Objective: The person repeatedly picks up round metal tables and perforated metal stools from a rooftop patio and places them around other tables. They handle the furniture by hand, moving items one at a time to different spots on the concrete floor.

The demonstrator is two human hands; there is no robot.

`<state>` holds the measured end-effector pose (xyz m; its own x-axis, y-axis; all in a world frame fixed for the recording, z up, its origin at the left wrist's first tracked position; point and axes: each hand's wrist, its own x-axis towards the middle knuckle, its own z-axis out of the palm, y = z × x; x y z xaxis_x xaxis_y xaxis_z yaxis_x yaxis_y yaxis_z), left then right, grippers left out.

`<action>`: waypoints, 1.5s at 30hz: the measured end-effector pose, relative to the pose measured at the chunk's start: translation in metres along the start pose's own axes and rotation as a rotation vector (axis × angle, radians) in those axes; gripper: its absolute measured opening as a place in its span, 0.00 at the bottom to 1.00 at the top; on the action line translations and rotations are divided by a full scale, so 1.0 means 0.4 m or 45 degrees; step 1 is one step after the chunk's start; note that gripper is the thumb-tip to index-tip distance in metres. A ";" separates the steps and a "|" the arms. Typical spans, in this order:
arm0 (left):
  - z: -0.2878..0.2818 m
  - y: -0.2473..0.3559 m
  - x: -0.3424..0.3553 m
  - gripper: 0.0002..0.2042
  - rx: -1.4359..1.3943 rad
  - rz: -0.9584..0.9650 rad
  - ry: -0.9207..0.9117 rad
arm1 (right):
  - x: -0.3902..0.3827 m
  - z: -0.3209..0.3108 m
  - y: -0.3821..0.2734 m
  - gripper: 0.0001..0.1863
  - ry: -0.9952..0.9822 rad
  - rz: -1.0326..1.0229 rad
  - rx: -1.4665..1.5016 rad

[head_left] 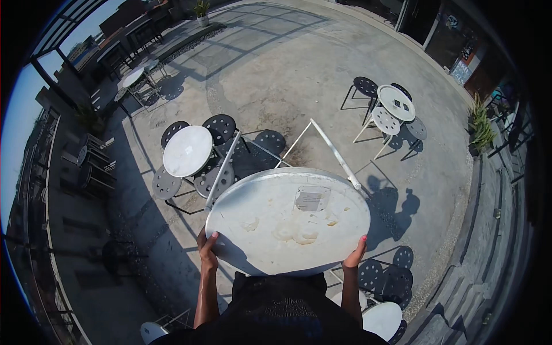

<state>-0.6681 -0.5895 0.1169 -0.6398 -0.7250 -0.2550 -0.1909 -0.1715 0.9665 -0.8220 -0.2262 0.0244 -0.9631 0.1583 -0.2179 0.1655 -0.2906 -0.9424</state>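
A round white table [276, 241] is held up in front of my body, its stained top tilted toward me. Brownish patches mark the top, and a pale rectangular label [311, 199] sticks to its far half. White metal legs [335, 149] extend beyond the far rim. My left hand [207, 250] grips the left edge, thumb on top and fingers hidden beneath. On the opposite edge, my right hand [356, 253] holds the rim the same way, its fingers mostly out of sight.
A white round table [187, 150] with perforated stools [219, 129] stands ahead on the left. Another white table [396, 102] with stools is at the far right. More stools [397, 282] and a table [382, 321] are close by my right side. Steps [454, 287] border the right.
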 end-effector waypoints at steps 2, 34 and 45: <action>0.048 0.018 0.084 0.25 -0.108 0.059 0.025 | 0.122 0.059 0.014 0.35 -0.105 -0.045 -0.094; 0.945 0.441 2.122 0.26 -0.131 0.119 0.206 | 1.970 1.412 -0.079 0.31 -0.238 -0.127 -0.264; 1.363 0.538 2.792 0.26 -0.070 -0.026 0.131 | 2.638 1.718 -0.084 0.30 -0.036 -0.230 -0.604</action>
<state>-1.8295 -1.0723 0.0247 -0.5561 -0.7849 -0.2734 -0.1606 -0.2213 0.9619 -1.9899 -0.6977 0.0004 -0.9894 0.1393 -0.0401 0.0678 0.2005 -0.9773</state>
